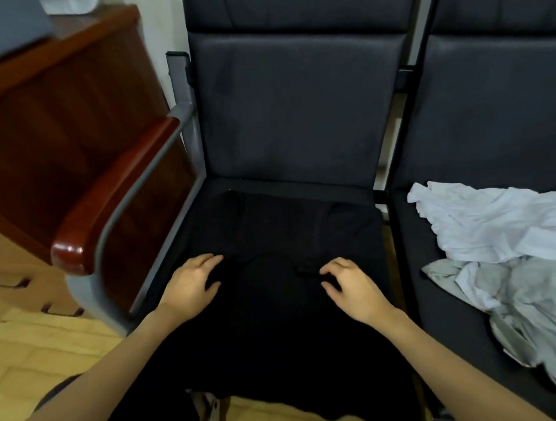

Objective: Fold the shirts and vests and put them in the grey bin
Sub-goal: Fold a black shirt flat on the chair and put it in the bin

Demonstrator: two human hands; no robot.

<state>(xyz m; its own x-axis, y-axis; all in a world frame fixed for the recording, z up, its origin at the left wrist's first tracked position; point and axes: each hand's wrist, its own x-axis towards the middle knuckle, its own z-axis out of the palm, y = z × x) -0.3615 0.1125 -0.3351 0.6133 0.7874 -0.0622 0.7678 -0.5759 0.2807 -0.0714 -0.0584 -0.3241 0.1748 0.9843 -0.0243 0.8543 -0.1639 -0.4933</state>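
A black garment (276, 308) lay spread over the seat of the left chair (290, 112), its lower part hanging over the front edge of the seat toward the floor. The fabric was so dark that its folds and outline were hard to make out; whether it was a shirt or a vest could not be told.

The left hand (193, 282) rested flat on the garment near the left side of the seat, fingers fairly straight and spread, the thumb out to the side, holding nothing. The right hand (349, 285) was on the garment toward the right side of the seat, its fingers bent down at the tips onto a wrinkle of the cloth; whether they actually pinched the fabric or only pressed on it could not be told. The two hands were well apart, with a stretch of black cloth between them.

On the seat of the neighbouring chair (507, 98) to the right lay a crumpled pile of white and pale grey clothes (507, 248), unfolded, apart from the black garment.

The left chair had a grey metal frame and a reddish-brown wooden armrest (107, 201). Beside it stood a dark reddish wooden desk (61, 93), and on its top, at the upper left corner, sat part of a grey object (2, 28), blurred. The floor (34, 339) was pale yellowish.
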